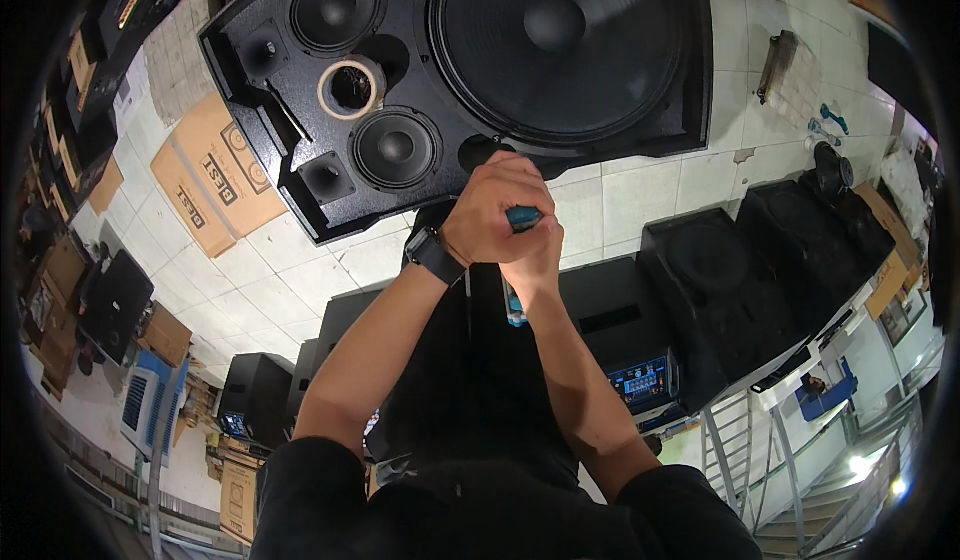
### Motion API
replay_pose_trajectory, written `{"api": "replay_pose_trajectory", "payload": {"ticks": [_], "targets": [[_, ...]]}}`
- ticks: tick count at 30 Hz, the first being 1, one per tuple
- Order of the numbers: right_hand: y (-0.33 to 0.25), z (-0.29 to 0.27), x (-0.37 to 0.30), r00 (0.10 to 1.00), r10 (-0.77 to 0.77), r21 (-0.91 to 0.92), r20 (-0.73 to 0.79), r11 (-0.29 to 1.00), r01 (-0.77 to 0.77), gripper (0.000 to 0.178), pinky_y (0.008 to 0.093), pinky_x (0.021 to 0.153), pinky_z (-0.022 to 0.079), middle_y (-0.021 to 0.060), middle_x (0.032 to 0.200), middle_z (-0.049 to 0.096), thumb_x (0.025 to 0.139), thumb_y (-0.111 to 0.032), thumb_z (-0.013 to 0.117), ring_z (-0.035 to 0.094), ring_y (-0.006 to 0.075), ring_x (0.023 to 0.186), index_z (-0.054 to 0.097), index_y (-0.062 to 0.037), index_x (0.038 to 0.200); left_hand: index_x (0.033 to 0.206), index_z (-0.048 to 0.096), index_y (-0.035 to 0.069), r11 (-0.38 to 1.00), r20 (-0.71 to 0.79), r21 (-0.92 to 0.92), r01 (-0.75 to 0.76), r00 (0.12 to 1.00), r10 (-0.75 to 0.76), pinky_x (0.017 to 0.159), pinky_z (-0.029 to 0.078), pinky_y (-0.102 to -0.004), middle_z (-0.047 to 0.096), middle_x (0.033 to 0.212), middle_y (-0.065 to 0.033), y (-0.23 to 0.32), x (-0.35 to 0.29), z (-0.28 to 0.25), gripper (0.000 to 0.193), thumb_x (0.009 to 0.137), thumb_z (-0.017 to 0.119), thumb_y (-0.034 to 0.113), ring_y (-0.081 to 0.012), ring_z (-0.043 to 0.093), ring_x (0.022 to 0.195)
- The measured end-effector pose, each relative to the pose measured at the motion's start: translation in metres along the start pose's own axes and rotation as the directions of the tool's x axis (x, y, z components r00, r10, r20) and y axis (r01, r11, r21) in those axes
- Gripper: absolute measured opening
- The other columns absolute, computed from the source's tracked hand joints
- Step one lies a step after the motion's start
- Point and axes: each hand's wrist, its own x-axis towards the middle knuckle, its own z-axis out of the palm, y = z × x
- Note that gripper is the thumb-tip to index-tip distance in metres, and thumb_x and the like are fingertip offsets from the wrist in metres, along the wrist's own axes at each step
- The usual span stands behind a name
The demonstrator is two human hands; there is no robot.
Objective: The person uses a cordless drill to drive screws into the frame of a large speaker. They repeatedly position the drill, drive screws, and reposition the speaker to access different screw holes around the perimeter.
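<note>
My left hand (487, 220), with a dark watch at the wrist, is closed around a tool; the end of its dark teal handle (523, 219) shows at the thumb, and its working end is hidden. Pressed against it is my right hand (541, 260), its fingers curled and mostly covered, so what it grips cannot be made out. Both hands are at the near edge of a large black speaker cabinet (590, 152), beside a round port. A big woofer cone (555, 25) and two smaller drivers are set in its face. A tape roll (347, 89) rests between the smaller drivers.
Below my right wrist is another teal-and-metal tool (515, 310). Flattened cardboard (217, 175) lies left of the cabinet on pale tiles. Black speakers (700, 300) stand in a row at right. Teal tools (832, 117) lie on the far right floor. Metal railings rise lower right.
</note>
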Motion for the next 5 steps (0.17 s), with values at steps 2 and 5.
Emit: {"api": "replay_pose_trajectory", "payload": {"ticks": [2, 5], "targets": [[0.0008, 0.0001, 0.0026, 0.997, -0.081, -0.033, -0.011, 0.996, 0.081, 0.053, 0.0416, 0.118, 0.046, 0.0135, 0.150, 0.061, 0.087, -0.005, 0.075, 0.053, 0.0358, 0.145, 0.064, -0.0118, 0.139, 0.076, 0.075, 0.008, 1.000, -0.026, -0.015, -0.018, 1.000, 0.018, 0.089, 0.046, -0.0388, 0.074, 0.080, -0.0072, 0.0004, -0.0021, 0.0003, 0.012, 0.065, 0.076, 0.011, -0.0269, 0.067, 0.080], [0.0029, 0.0018, 0.0050, 0.948, -0.316, -0.101, -0.044, 0.945, 0.310, 0.053, 0.0412, 0.117, 0.047, 0.0149, 0.155, 0.057, 0.088, -0.017, 0.077, 0.054, 0.0386, 0.143, 0.064, -0.0127, 0.138, 0.074, 0.074, 0.011, 1.000, -0.036, -0.025, -0.015, 0.999, 0.014, 0.090, 0.046, -0.0391, 0.073, 0.076, -0.0040, -0.0002, -0.0052, -0.0006, 0.005, 0.069, 0.076, 0.012, -0.0238, 0.069, 0.081]]}}
